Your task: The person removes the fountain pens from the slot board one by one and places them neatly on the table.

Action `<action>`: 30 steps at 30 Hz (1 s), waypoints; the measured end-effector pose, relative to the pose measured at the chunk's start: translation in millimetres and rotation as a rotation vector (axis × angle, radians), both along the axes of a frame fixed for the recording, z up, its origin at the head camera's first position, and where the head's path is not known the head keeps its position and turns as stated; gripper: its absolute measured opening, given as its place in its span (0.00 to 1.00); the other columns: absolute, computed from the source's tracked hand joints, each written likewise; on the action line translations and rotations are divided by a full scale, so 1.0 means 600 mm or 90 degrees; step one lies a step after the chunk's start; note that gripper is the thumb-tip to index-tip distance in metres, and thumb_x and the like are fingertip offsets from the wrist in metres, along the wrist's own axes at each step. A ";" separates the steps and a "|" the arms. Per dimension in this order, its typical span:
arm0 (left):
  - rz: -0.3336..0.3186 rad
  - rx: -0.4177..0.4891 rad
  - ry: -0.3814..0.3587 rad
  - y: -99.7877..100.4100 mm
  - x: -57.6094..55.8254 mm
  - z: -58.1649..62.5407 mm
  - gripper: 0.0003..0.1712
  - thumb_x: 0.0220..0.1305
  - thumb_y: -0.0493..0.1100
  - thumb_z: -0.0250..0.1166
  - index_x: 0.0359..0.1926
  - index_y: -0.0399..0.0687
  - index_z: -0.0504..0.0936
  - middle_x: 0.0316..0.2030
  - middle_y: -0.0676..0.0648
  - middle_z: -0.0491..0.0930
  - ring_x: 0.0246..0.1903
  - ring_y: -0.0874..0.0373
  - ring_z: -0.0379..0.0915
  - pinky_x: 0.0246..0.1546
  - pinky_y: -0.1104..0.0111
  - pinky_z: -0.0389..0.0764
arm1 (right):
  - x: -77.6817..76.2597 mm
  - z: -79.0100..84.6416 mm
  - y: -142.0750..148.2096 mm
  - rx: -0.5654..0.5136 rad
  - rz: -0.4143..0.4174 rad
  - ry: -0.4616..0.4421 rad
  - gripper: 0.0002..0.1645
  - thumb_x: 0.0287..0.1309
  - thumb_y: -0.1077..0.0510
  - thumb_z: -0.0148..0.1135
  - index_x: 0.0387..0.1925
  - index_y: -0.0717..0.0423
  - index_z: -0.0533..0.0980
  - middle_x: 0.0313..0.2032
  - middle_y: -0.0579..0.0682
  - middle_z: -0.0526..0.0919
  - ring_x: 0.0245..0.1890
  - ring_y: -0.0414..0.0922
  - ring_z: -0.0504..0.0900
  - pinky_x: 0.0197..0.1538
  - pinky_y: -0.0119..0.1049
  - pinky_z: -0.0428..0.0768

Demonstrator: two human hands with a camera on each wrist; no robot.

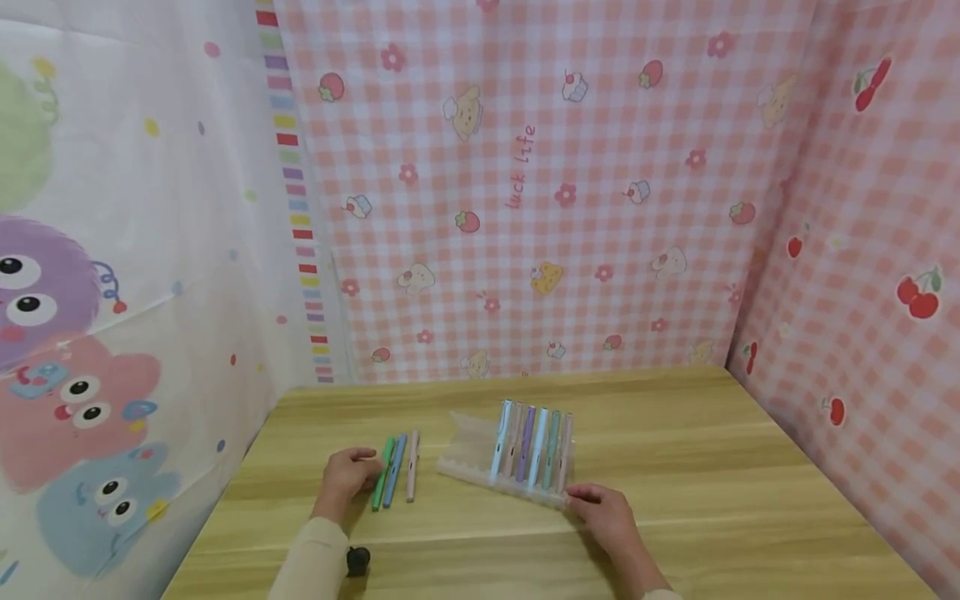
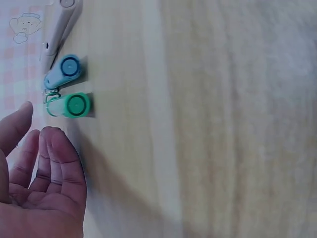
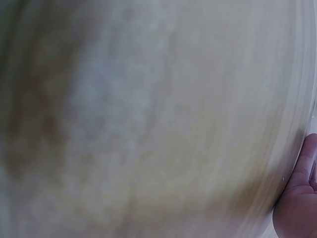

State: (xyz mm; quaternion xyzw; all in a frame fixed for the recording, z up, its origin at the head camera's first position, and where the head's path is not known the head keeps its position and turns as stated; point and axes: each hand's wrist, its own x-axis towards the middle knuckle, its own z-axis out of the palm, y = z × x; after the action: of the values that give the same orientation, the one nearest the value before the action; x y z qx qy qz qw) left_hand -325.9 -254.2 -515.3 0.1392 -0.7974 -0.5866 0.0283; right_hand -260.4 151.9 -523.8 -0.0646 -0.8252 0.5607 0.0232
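You have your left hand [image 1: 351,468] just beside a green pen [image 1: 383,473] on the left of a wooden table [image 1: 675,467]; its fingers are loosely bent, and the left wrist view shows a gap between fingertips and pen, so nothing is grasped. To the right of the green pen lie a blue pen [image 1: 395,471] and a pale pink pen [image 1: 412,467], side by side. Near the table's middle is a clear case [image 1: 467,440] with six pens lying on it in a row, a purple pen [image 1: 527,443] among them; its left part is bare. Your right hand [image 1: 603,512] touches the case's near right corner; whether it pinches or only presses there, you cannot tell, since the right wrist view shows only part of the hand. The step in hand looks like reaching for the green pen while steadying the case. The next move seems to call for closing left thumb and fingers around that pen without nudging the blue one.
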 end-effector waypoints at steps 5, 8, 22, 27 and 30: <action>0.002 0.025 0.011 0.005 -0.006 0.012 0.24 0.61 0.33 0.66 0.57 0.24 0.75 0.30 0.45 0.79 0.25 0.60 0.73 0.27 0.70 0.78 | -0.002 0.002 0.001 -0.001 0.000 0.000 0.10 0.58 0.64 0.67 0.41 0.64 0.84 0.41 0.56 0.86 0.44 0.50 0.80 0.44 0.40 0.78; 0.001 0.042 0.017 0.012 -0.008 0.020 0.25 0.63 0.34 0.65 0.59 0.25 0.74 0.32 0.45 0.79 0.27 0.59 0.73 0.28 0.69 0.77 | -0.003 0.000 0.002 -0.004 0.001 -0.004 0.10 0.58 0.64 0.67 0.41 0.64 0.84 0.41 0.55 0.86 0.44 0.49 0.80 0.44 0.40 0.77; -0.030 0.148 0.063 0.069 -0.025 0.061 0.22 0.68 0.33 0.60 0.61 0.30 0.74 0.45 0.39 0.79 0.46 0.50 0.75 0.57 0.50 0.74 | -0.004 -0.001 0.005 -0.006 -0.002 0.003 0.10 0.57 0.64 0.67 0.40 0.63 0.84 0.40 0.55 0.86 0.43 0.49 0.80 0.44 0.40 0.77; -0.031 0.156 0.074 0.085 -0.029 0.067 0.21 0.66 0.32 0.63 0.58 0.30 0.76 0.41 0.43 0.81 0.40 0.54 0.78 0.52 0.53 0.78 | -0.002 -0.003 0.003 -0.018 0.003 0.004 0.10 0.57 0.64 0.68 0.41 0.64 0.84 0.39 0.55 0.86 0.42 0.48 0.80 0.43 0.39 0.78; -0.046 0.157 0.084 0.102 -0.025 0.072 0.21 0.65 0.34 0.65 0.58 0.29 0.76 0.40 0.44 0.81 0.39 0.55 0.78 0.50 0.54 0.79 | -0.002 -0.002 0.003 -0.020 0.002 0.006 0.10 0.57 0.64 0.68 0.41 0.65 0.84 0.39 0.55 0.86 0.41 0.48 0.80 0.42 0.38 0.78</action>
State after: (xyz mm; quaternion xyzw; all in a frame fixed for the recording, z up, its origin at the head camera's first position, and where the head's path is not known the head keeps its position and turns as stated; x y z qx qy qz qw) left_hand -341.2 -193.0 -472.1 0.0742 -0.7203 -0.6883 0.0422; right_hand -261.6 153.7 -525.2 -0.0612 -0.8164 0.5736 0.0251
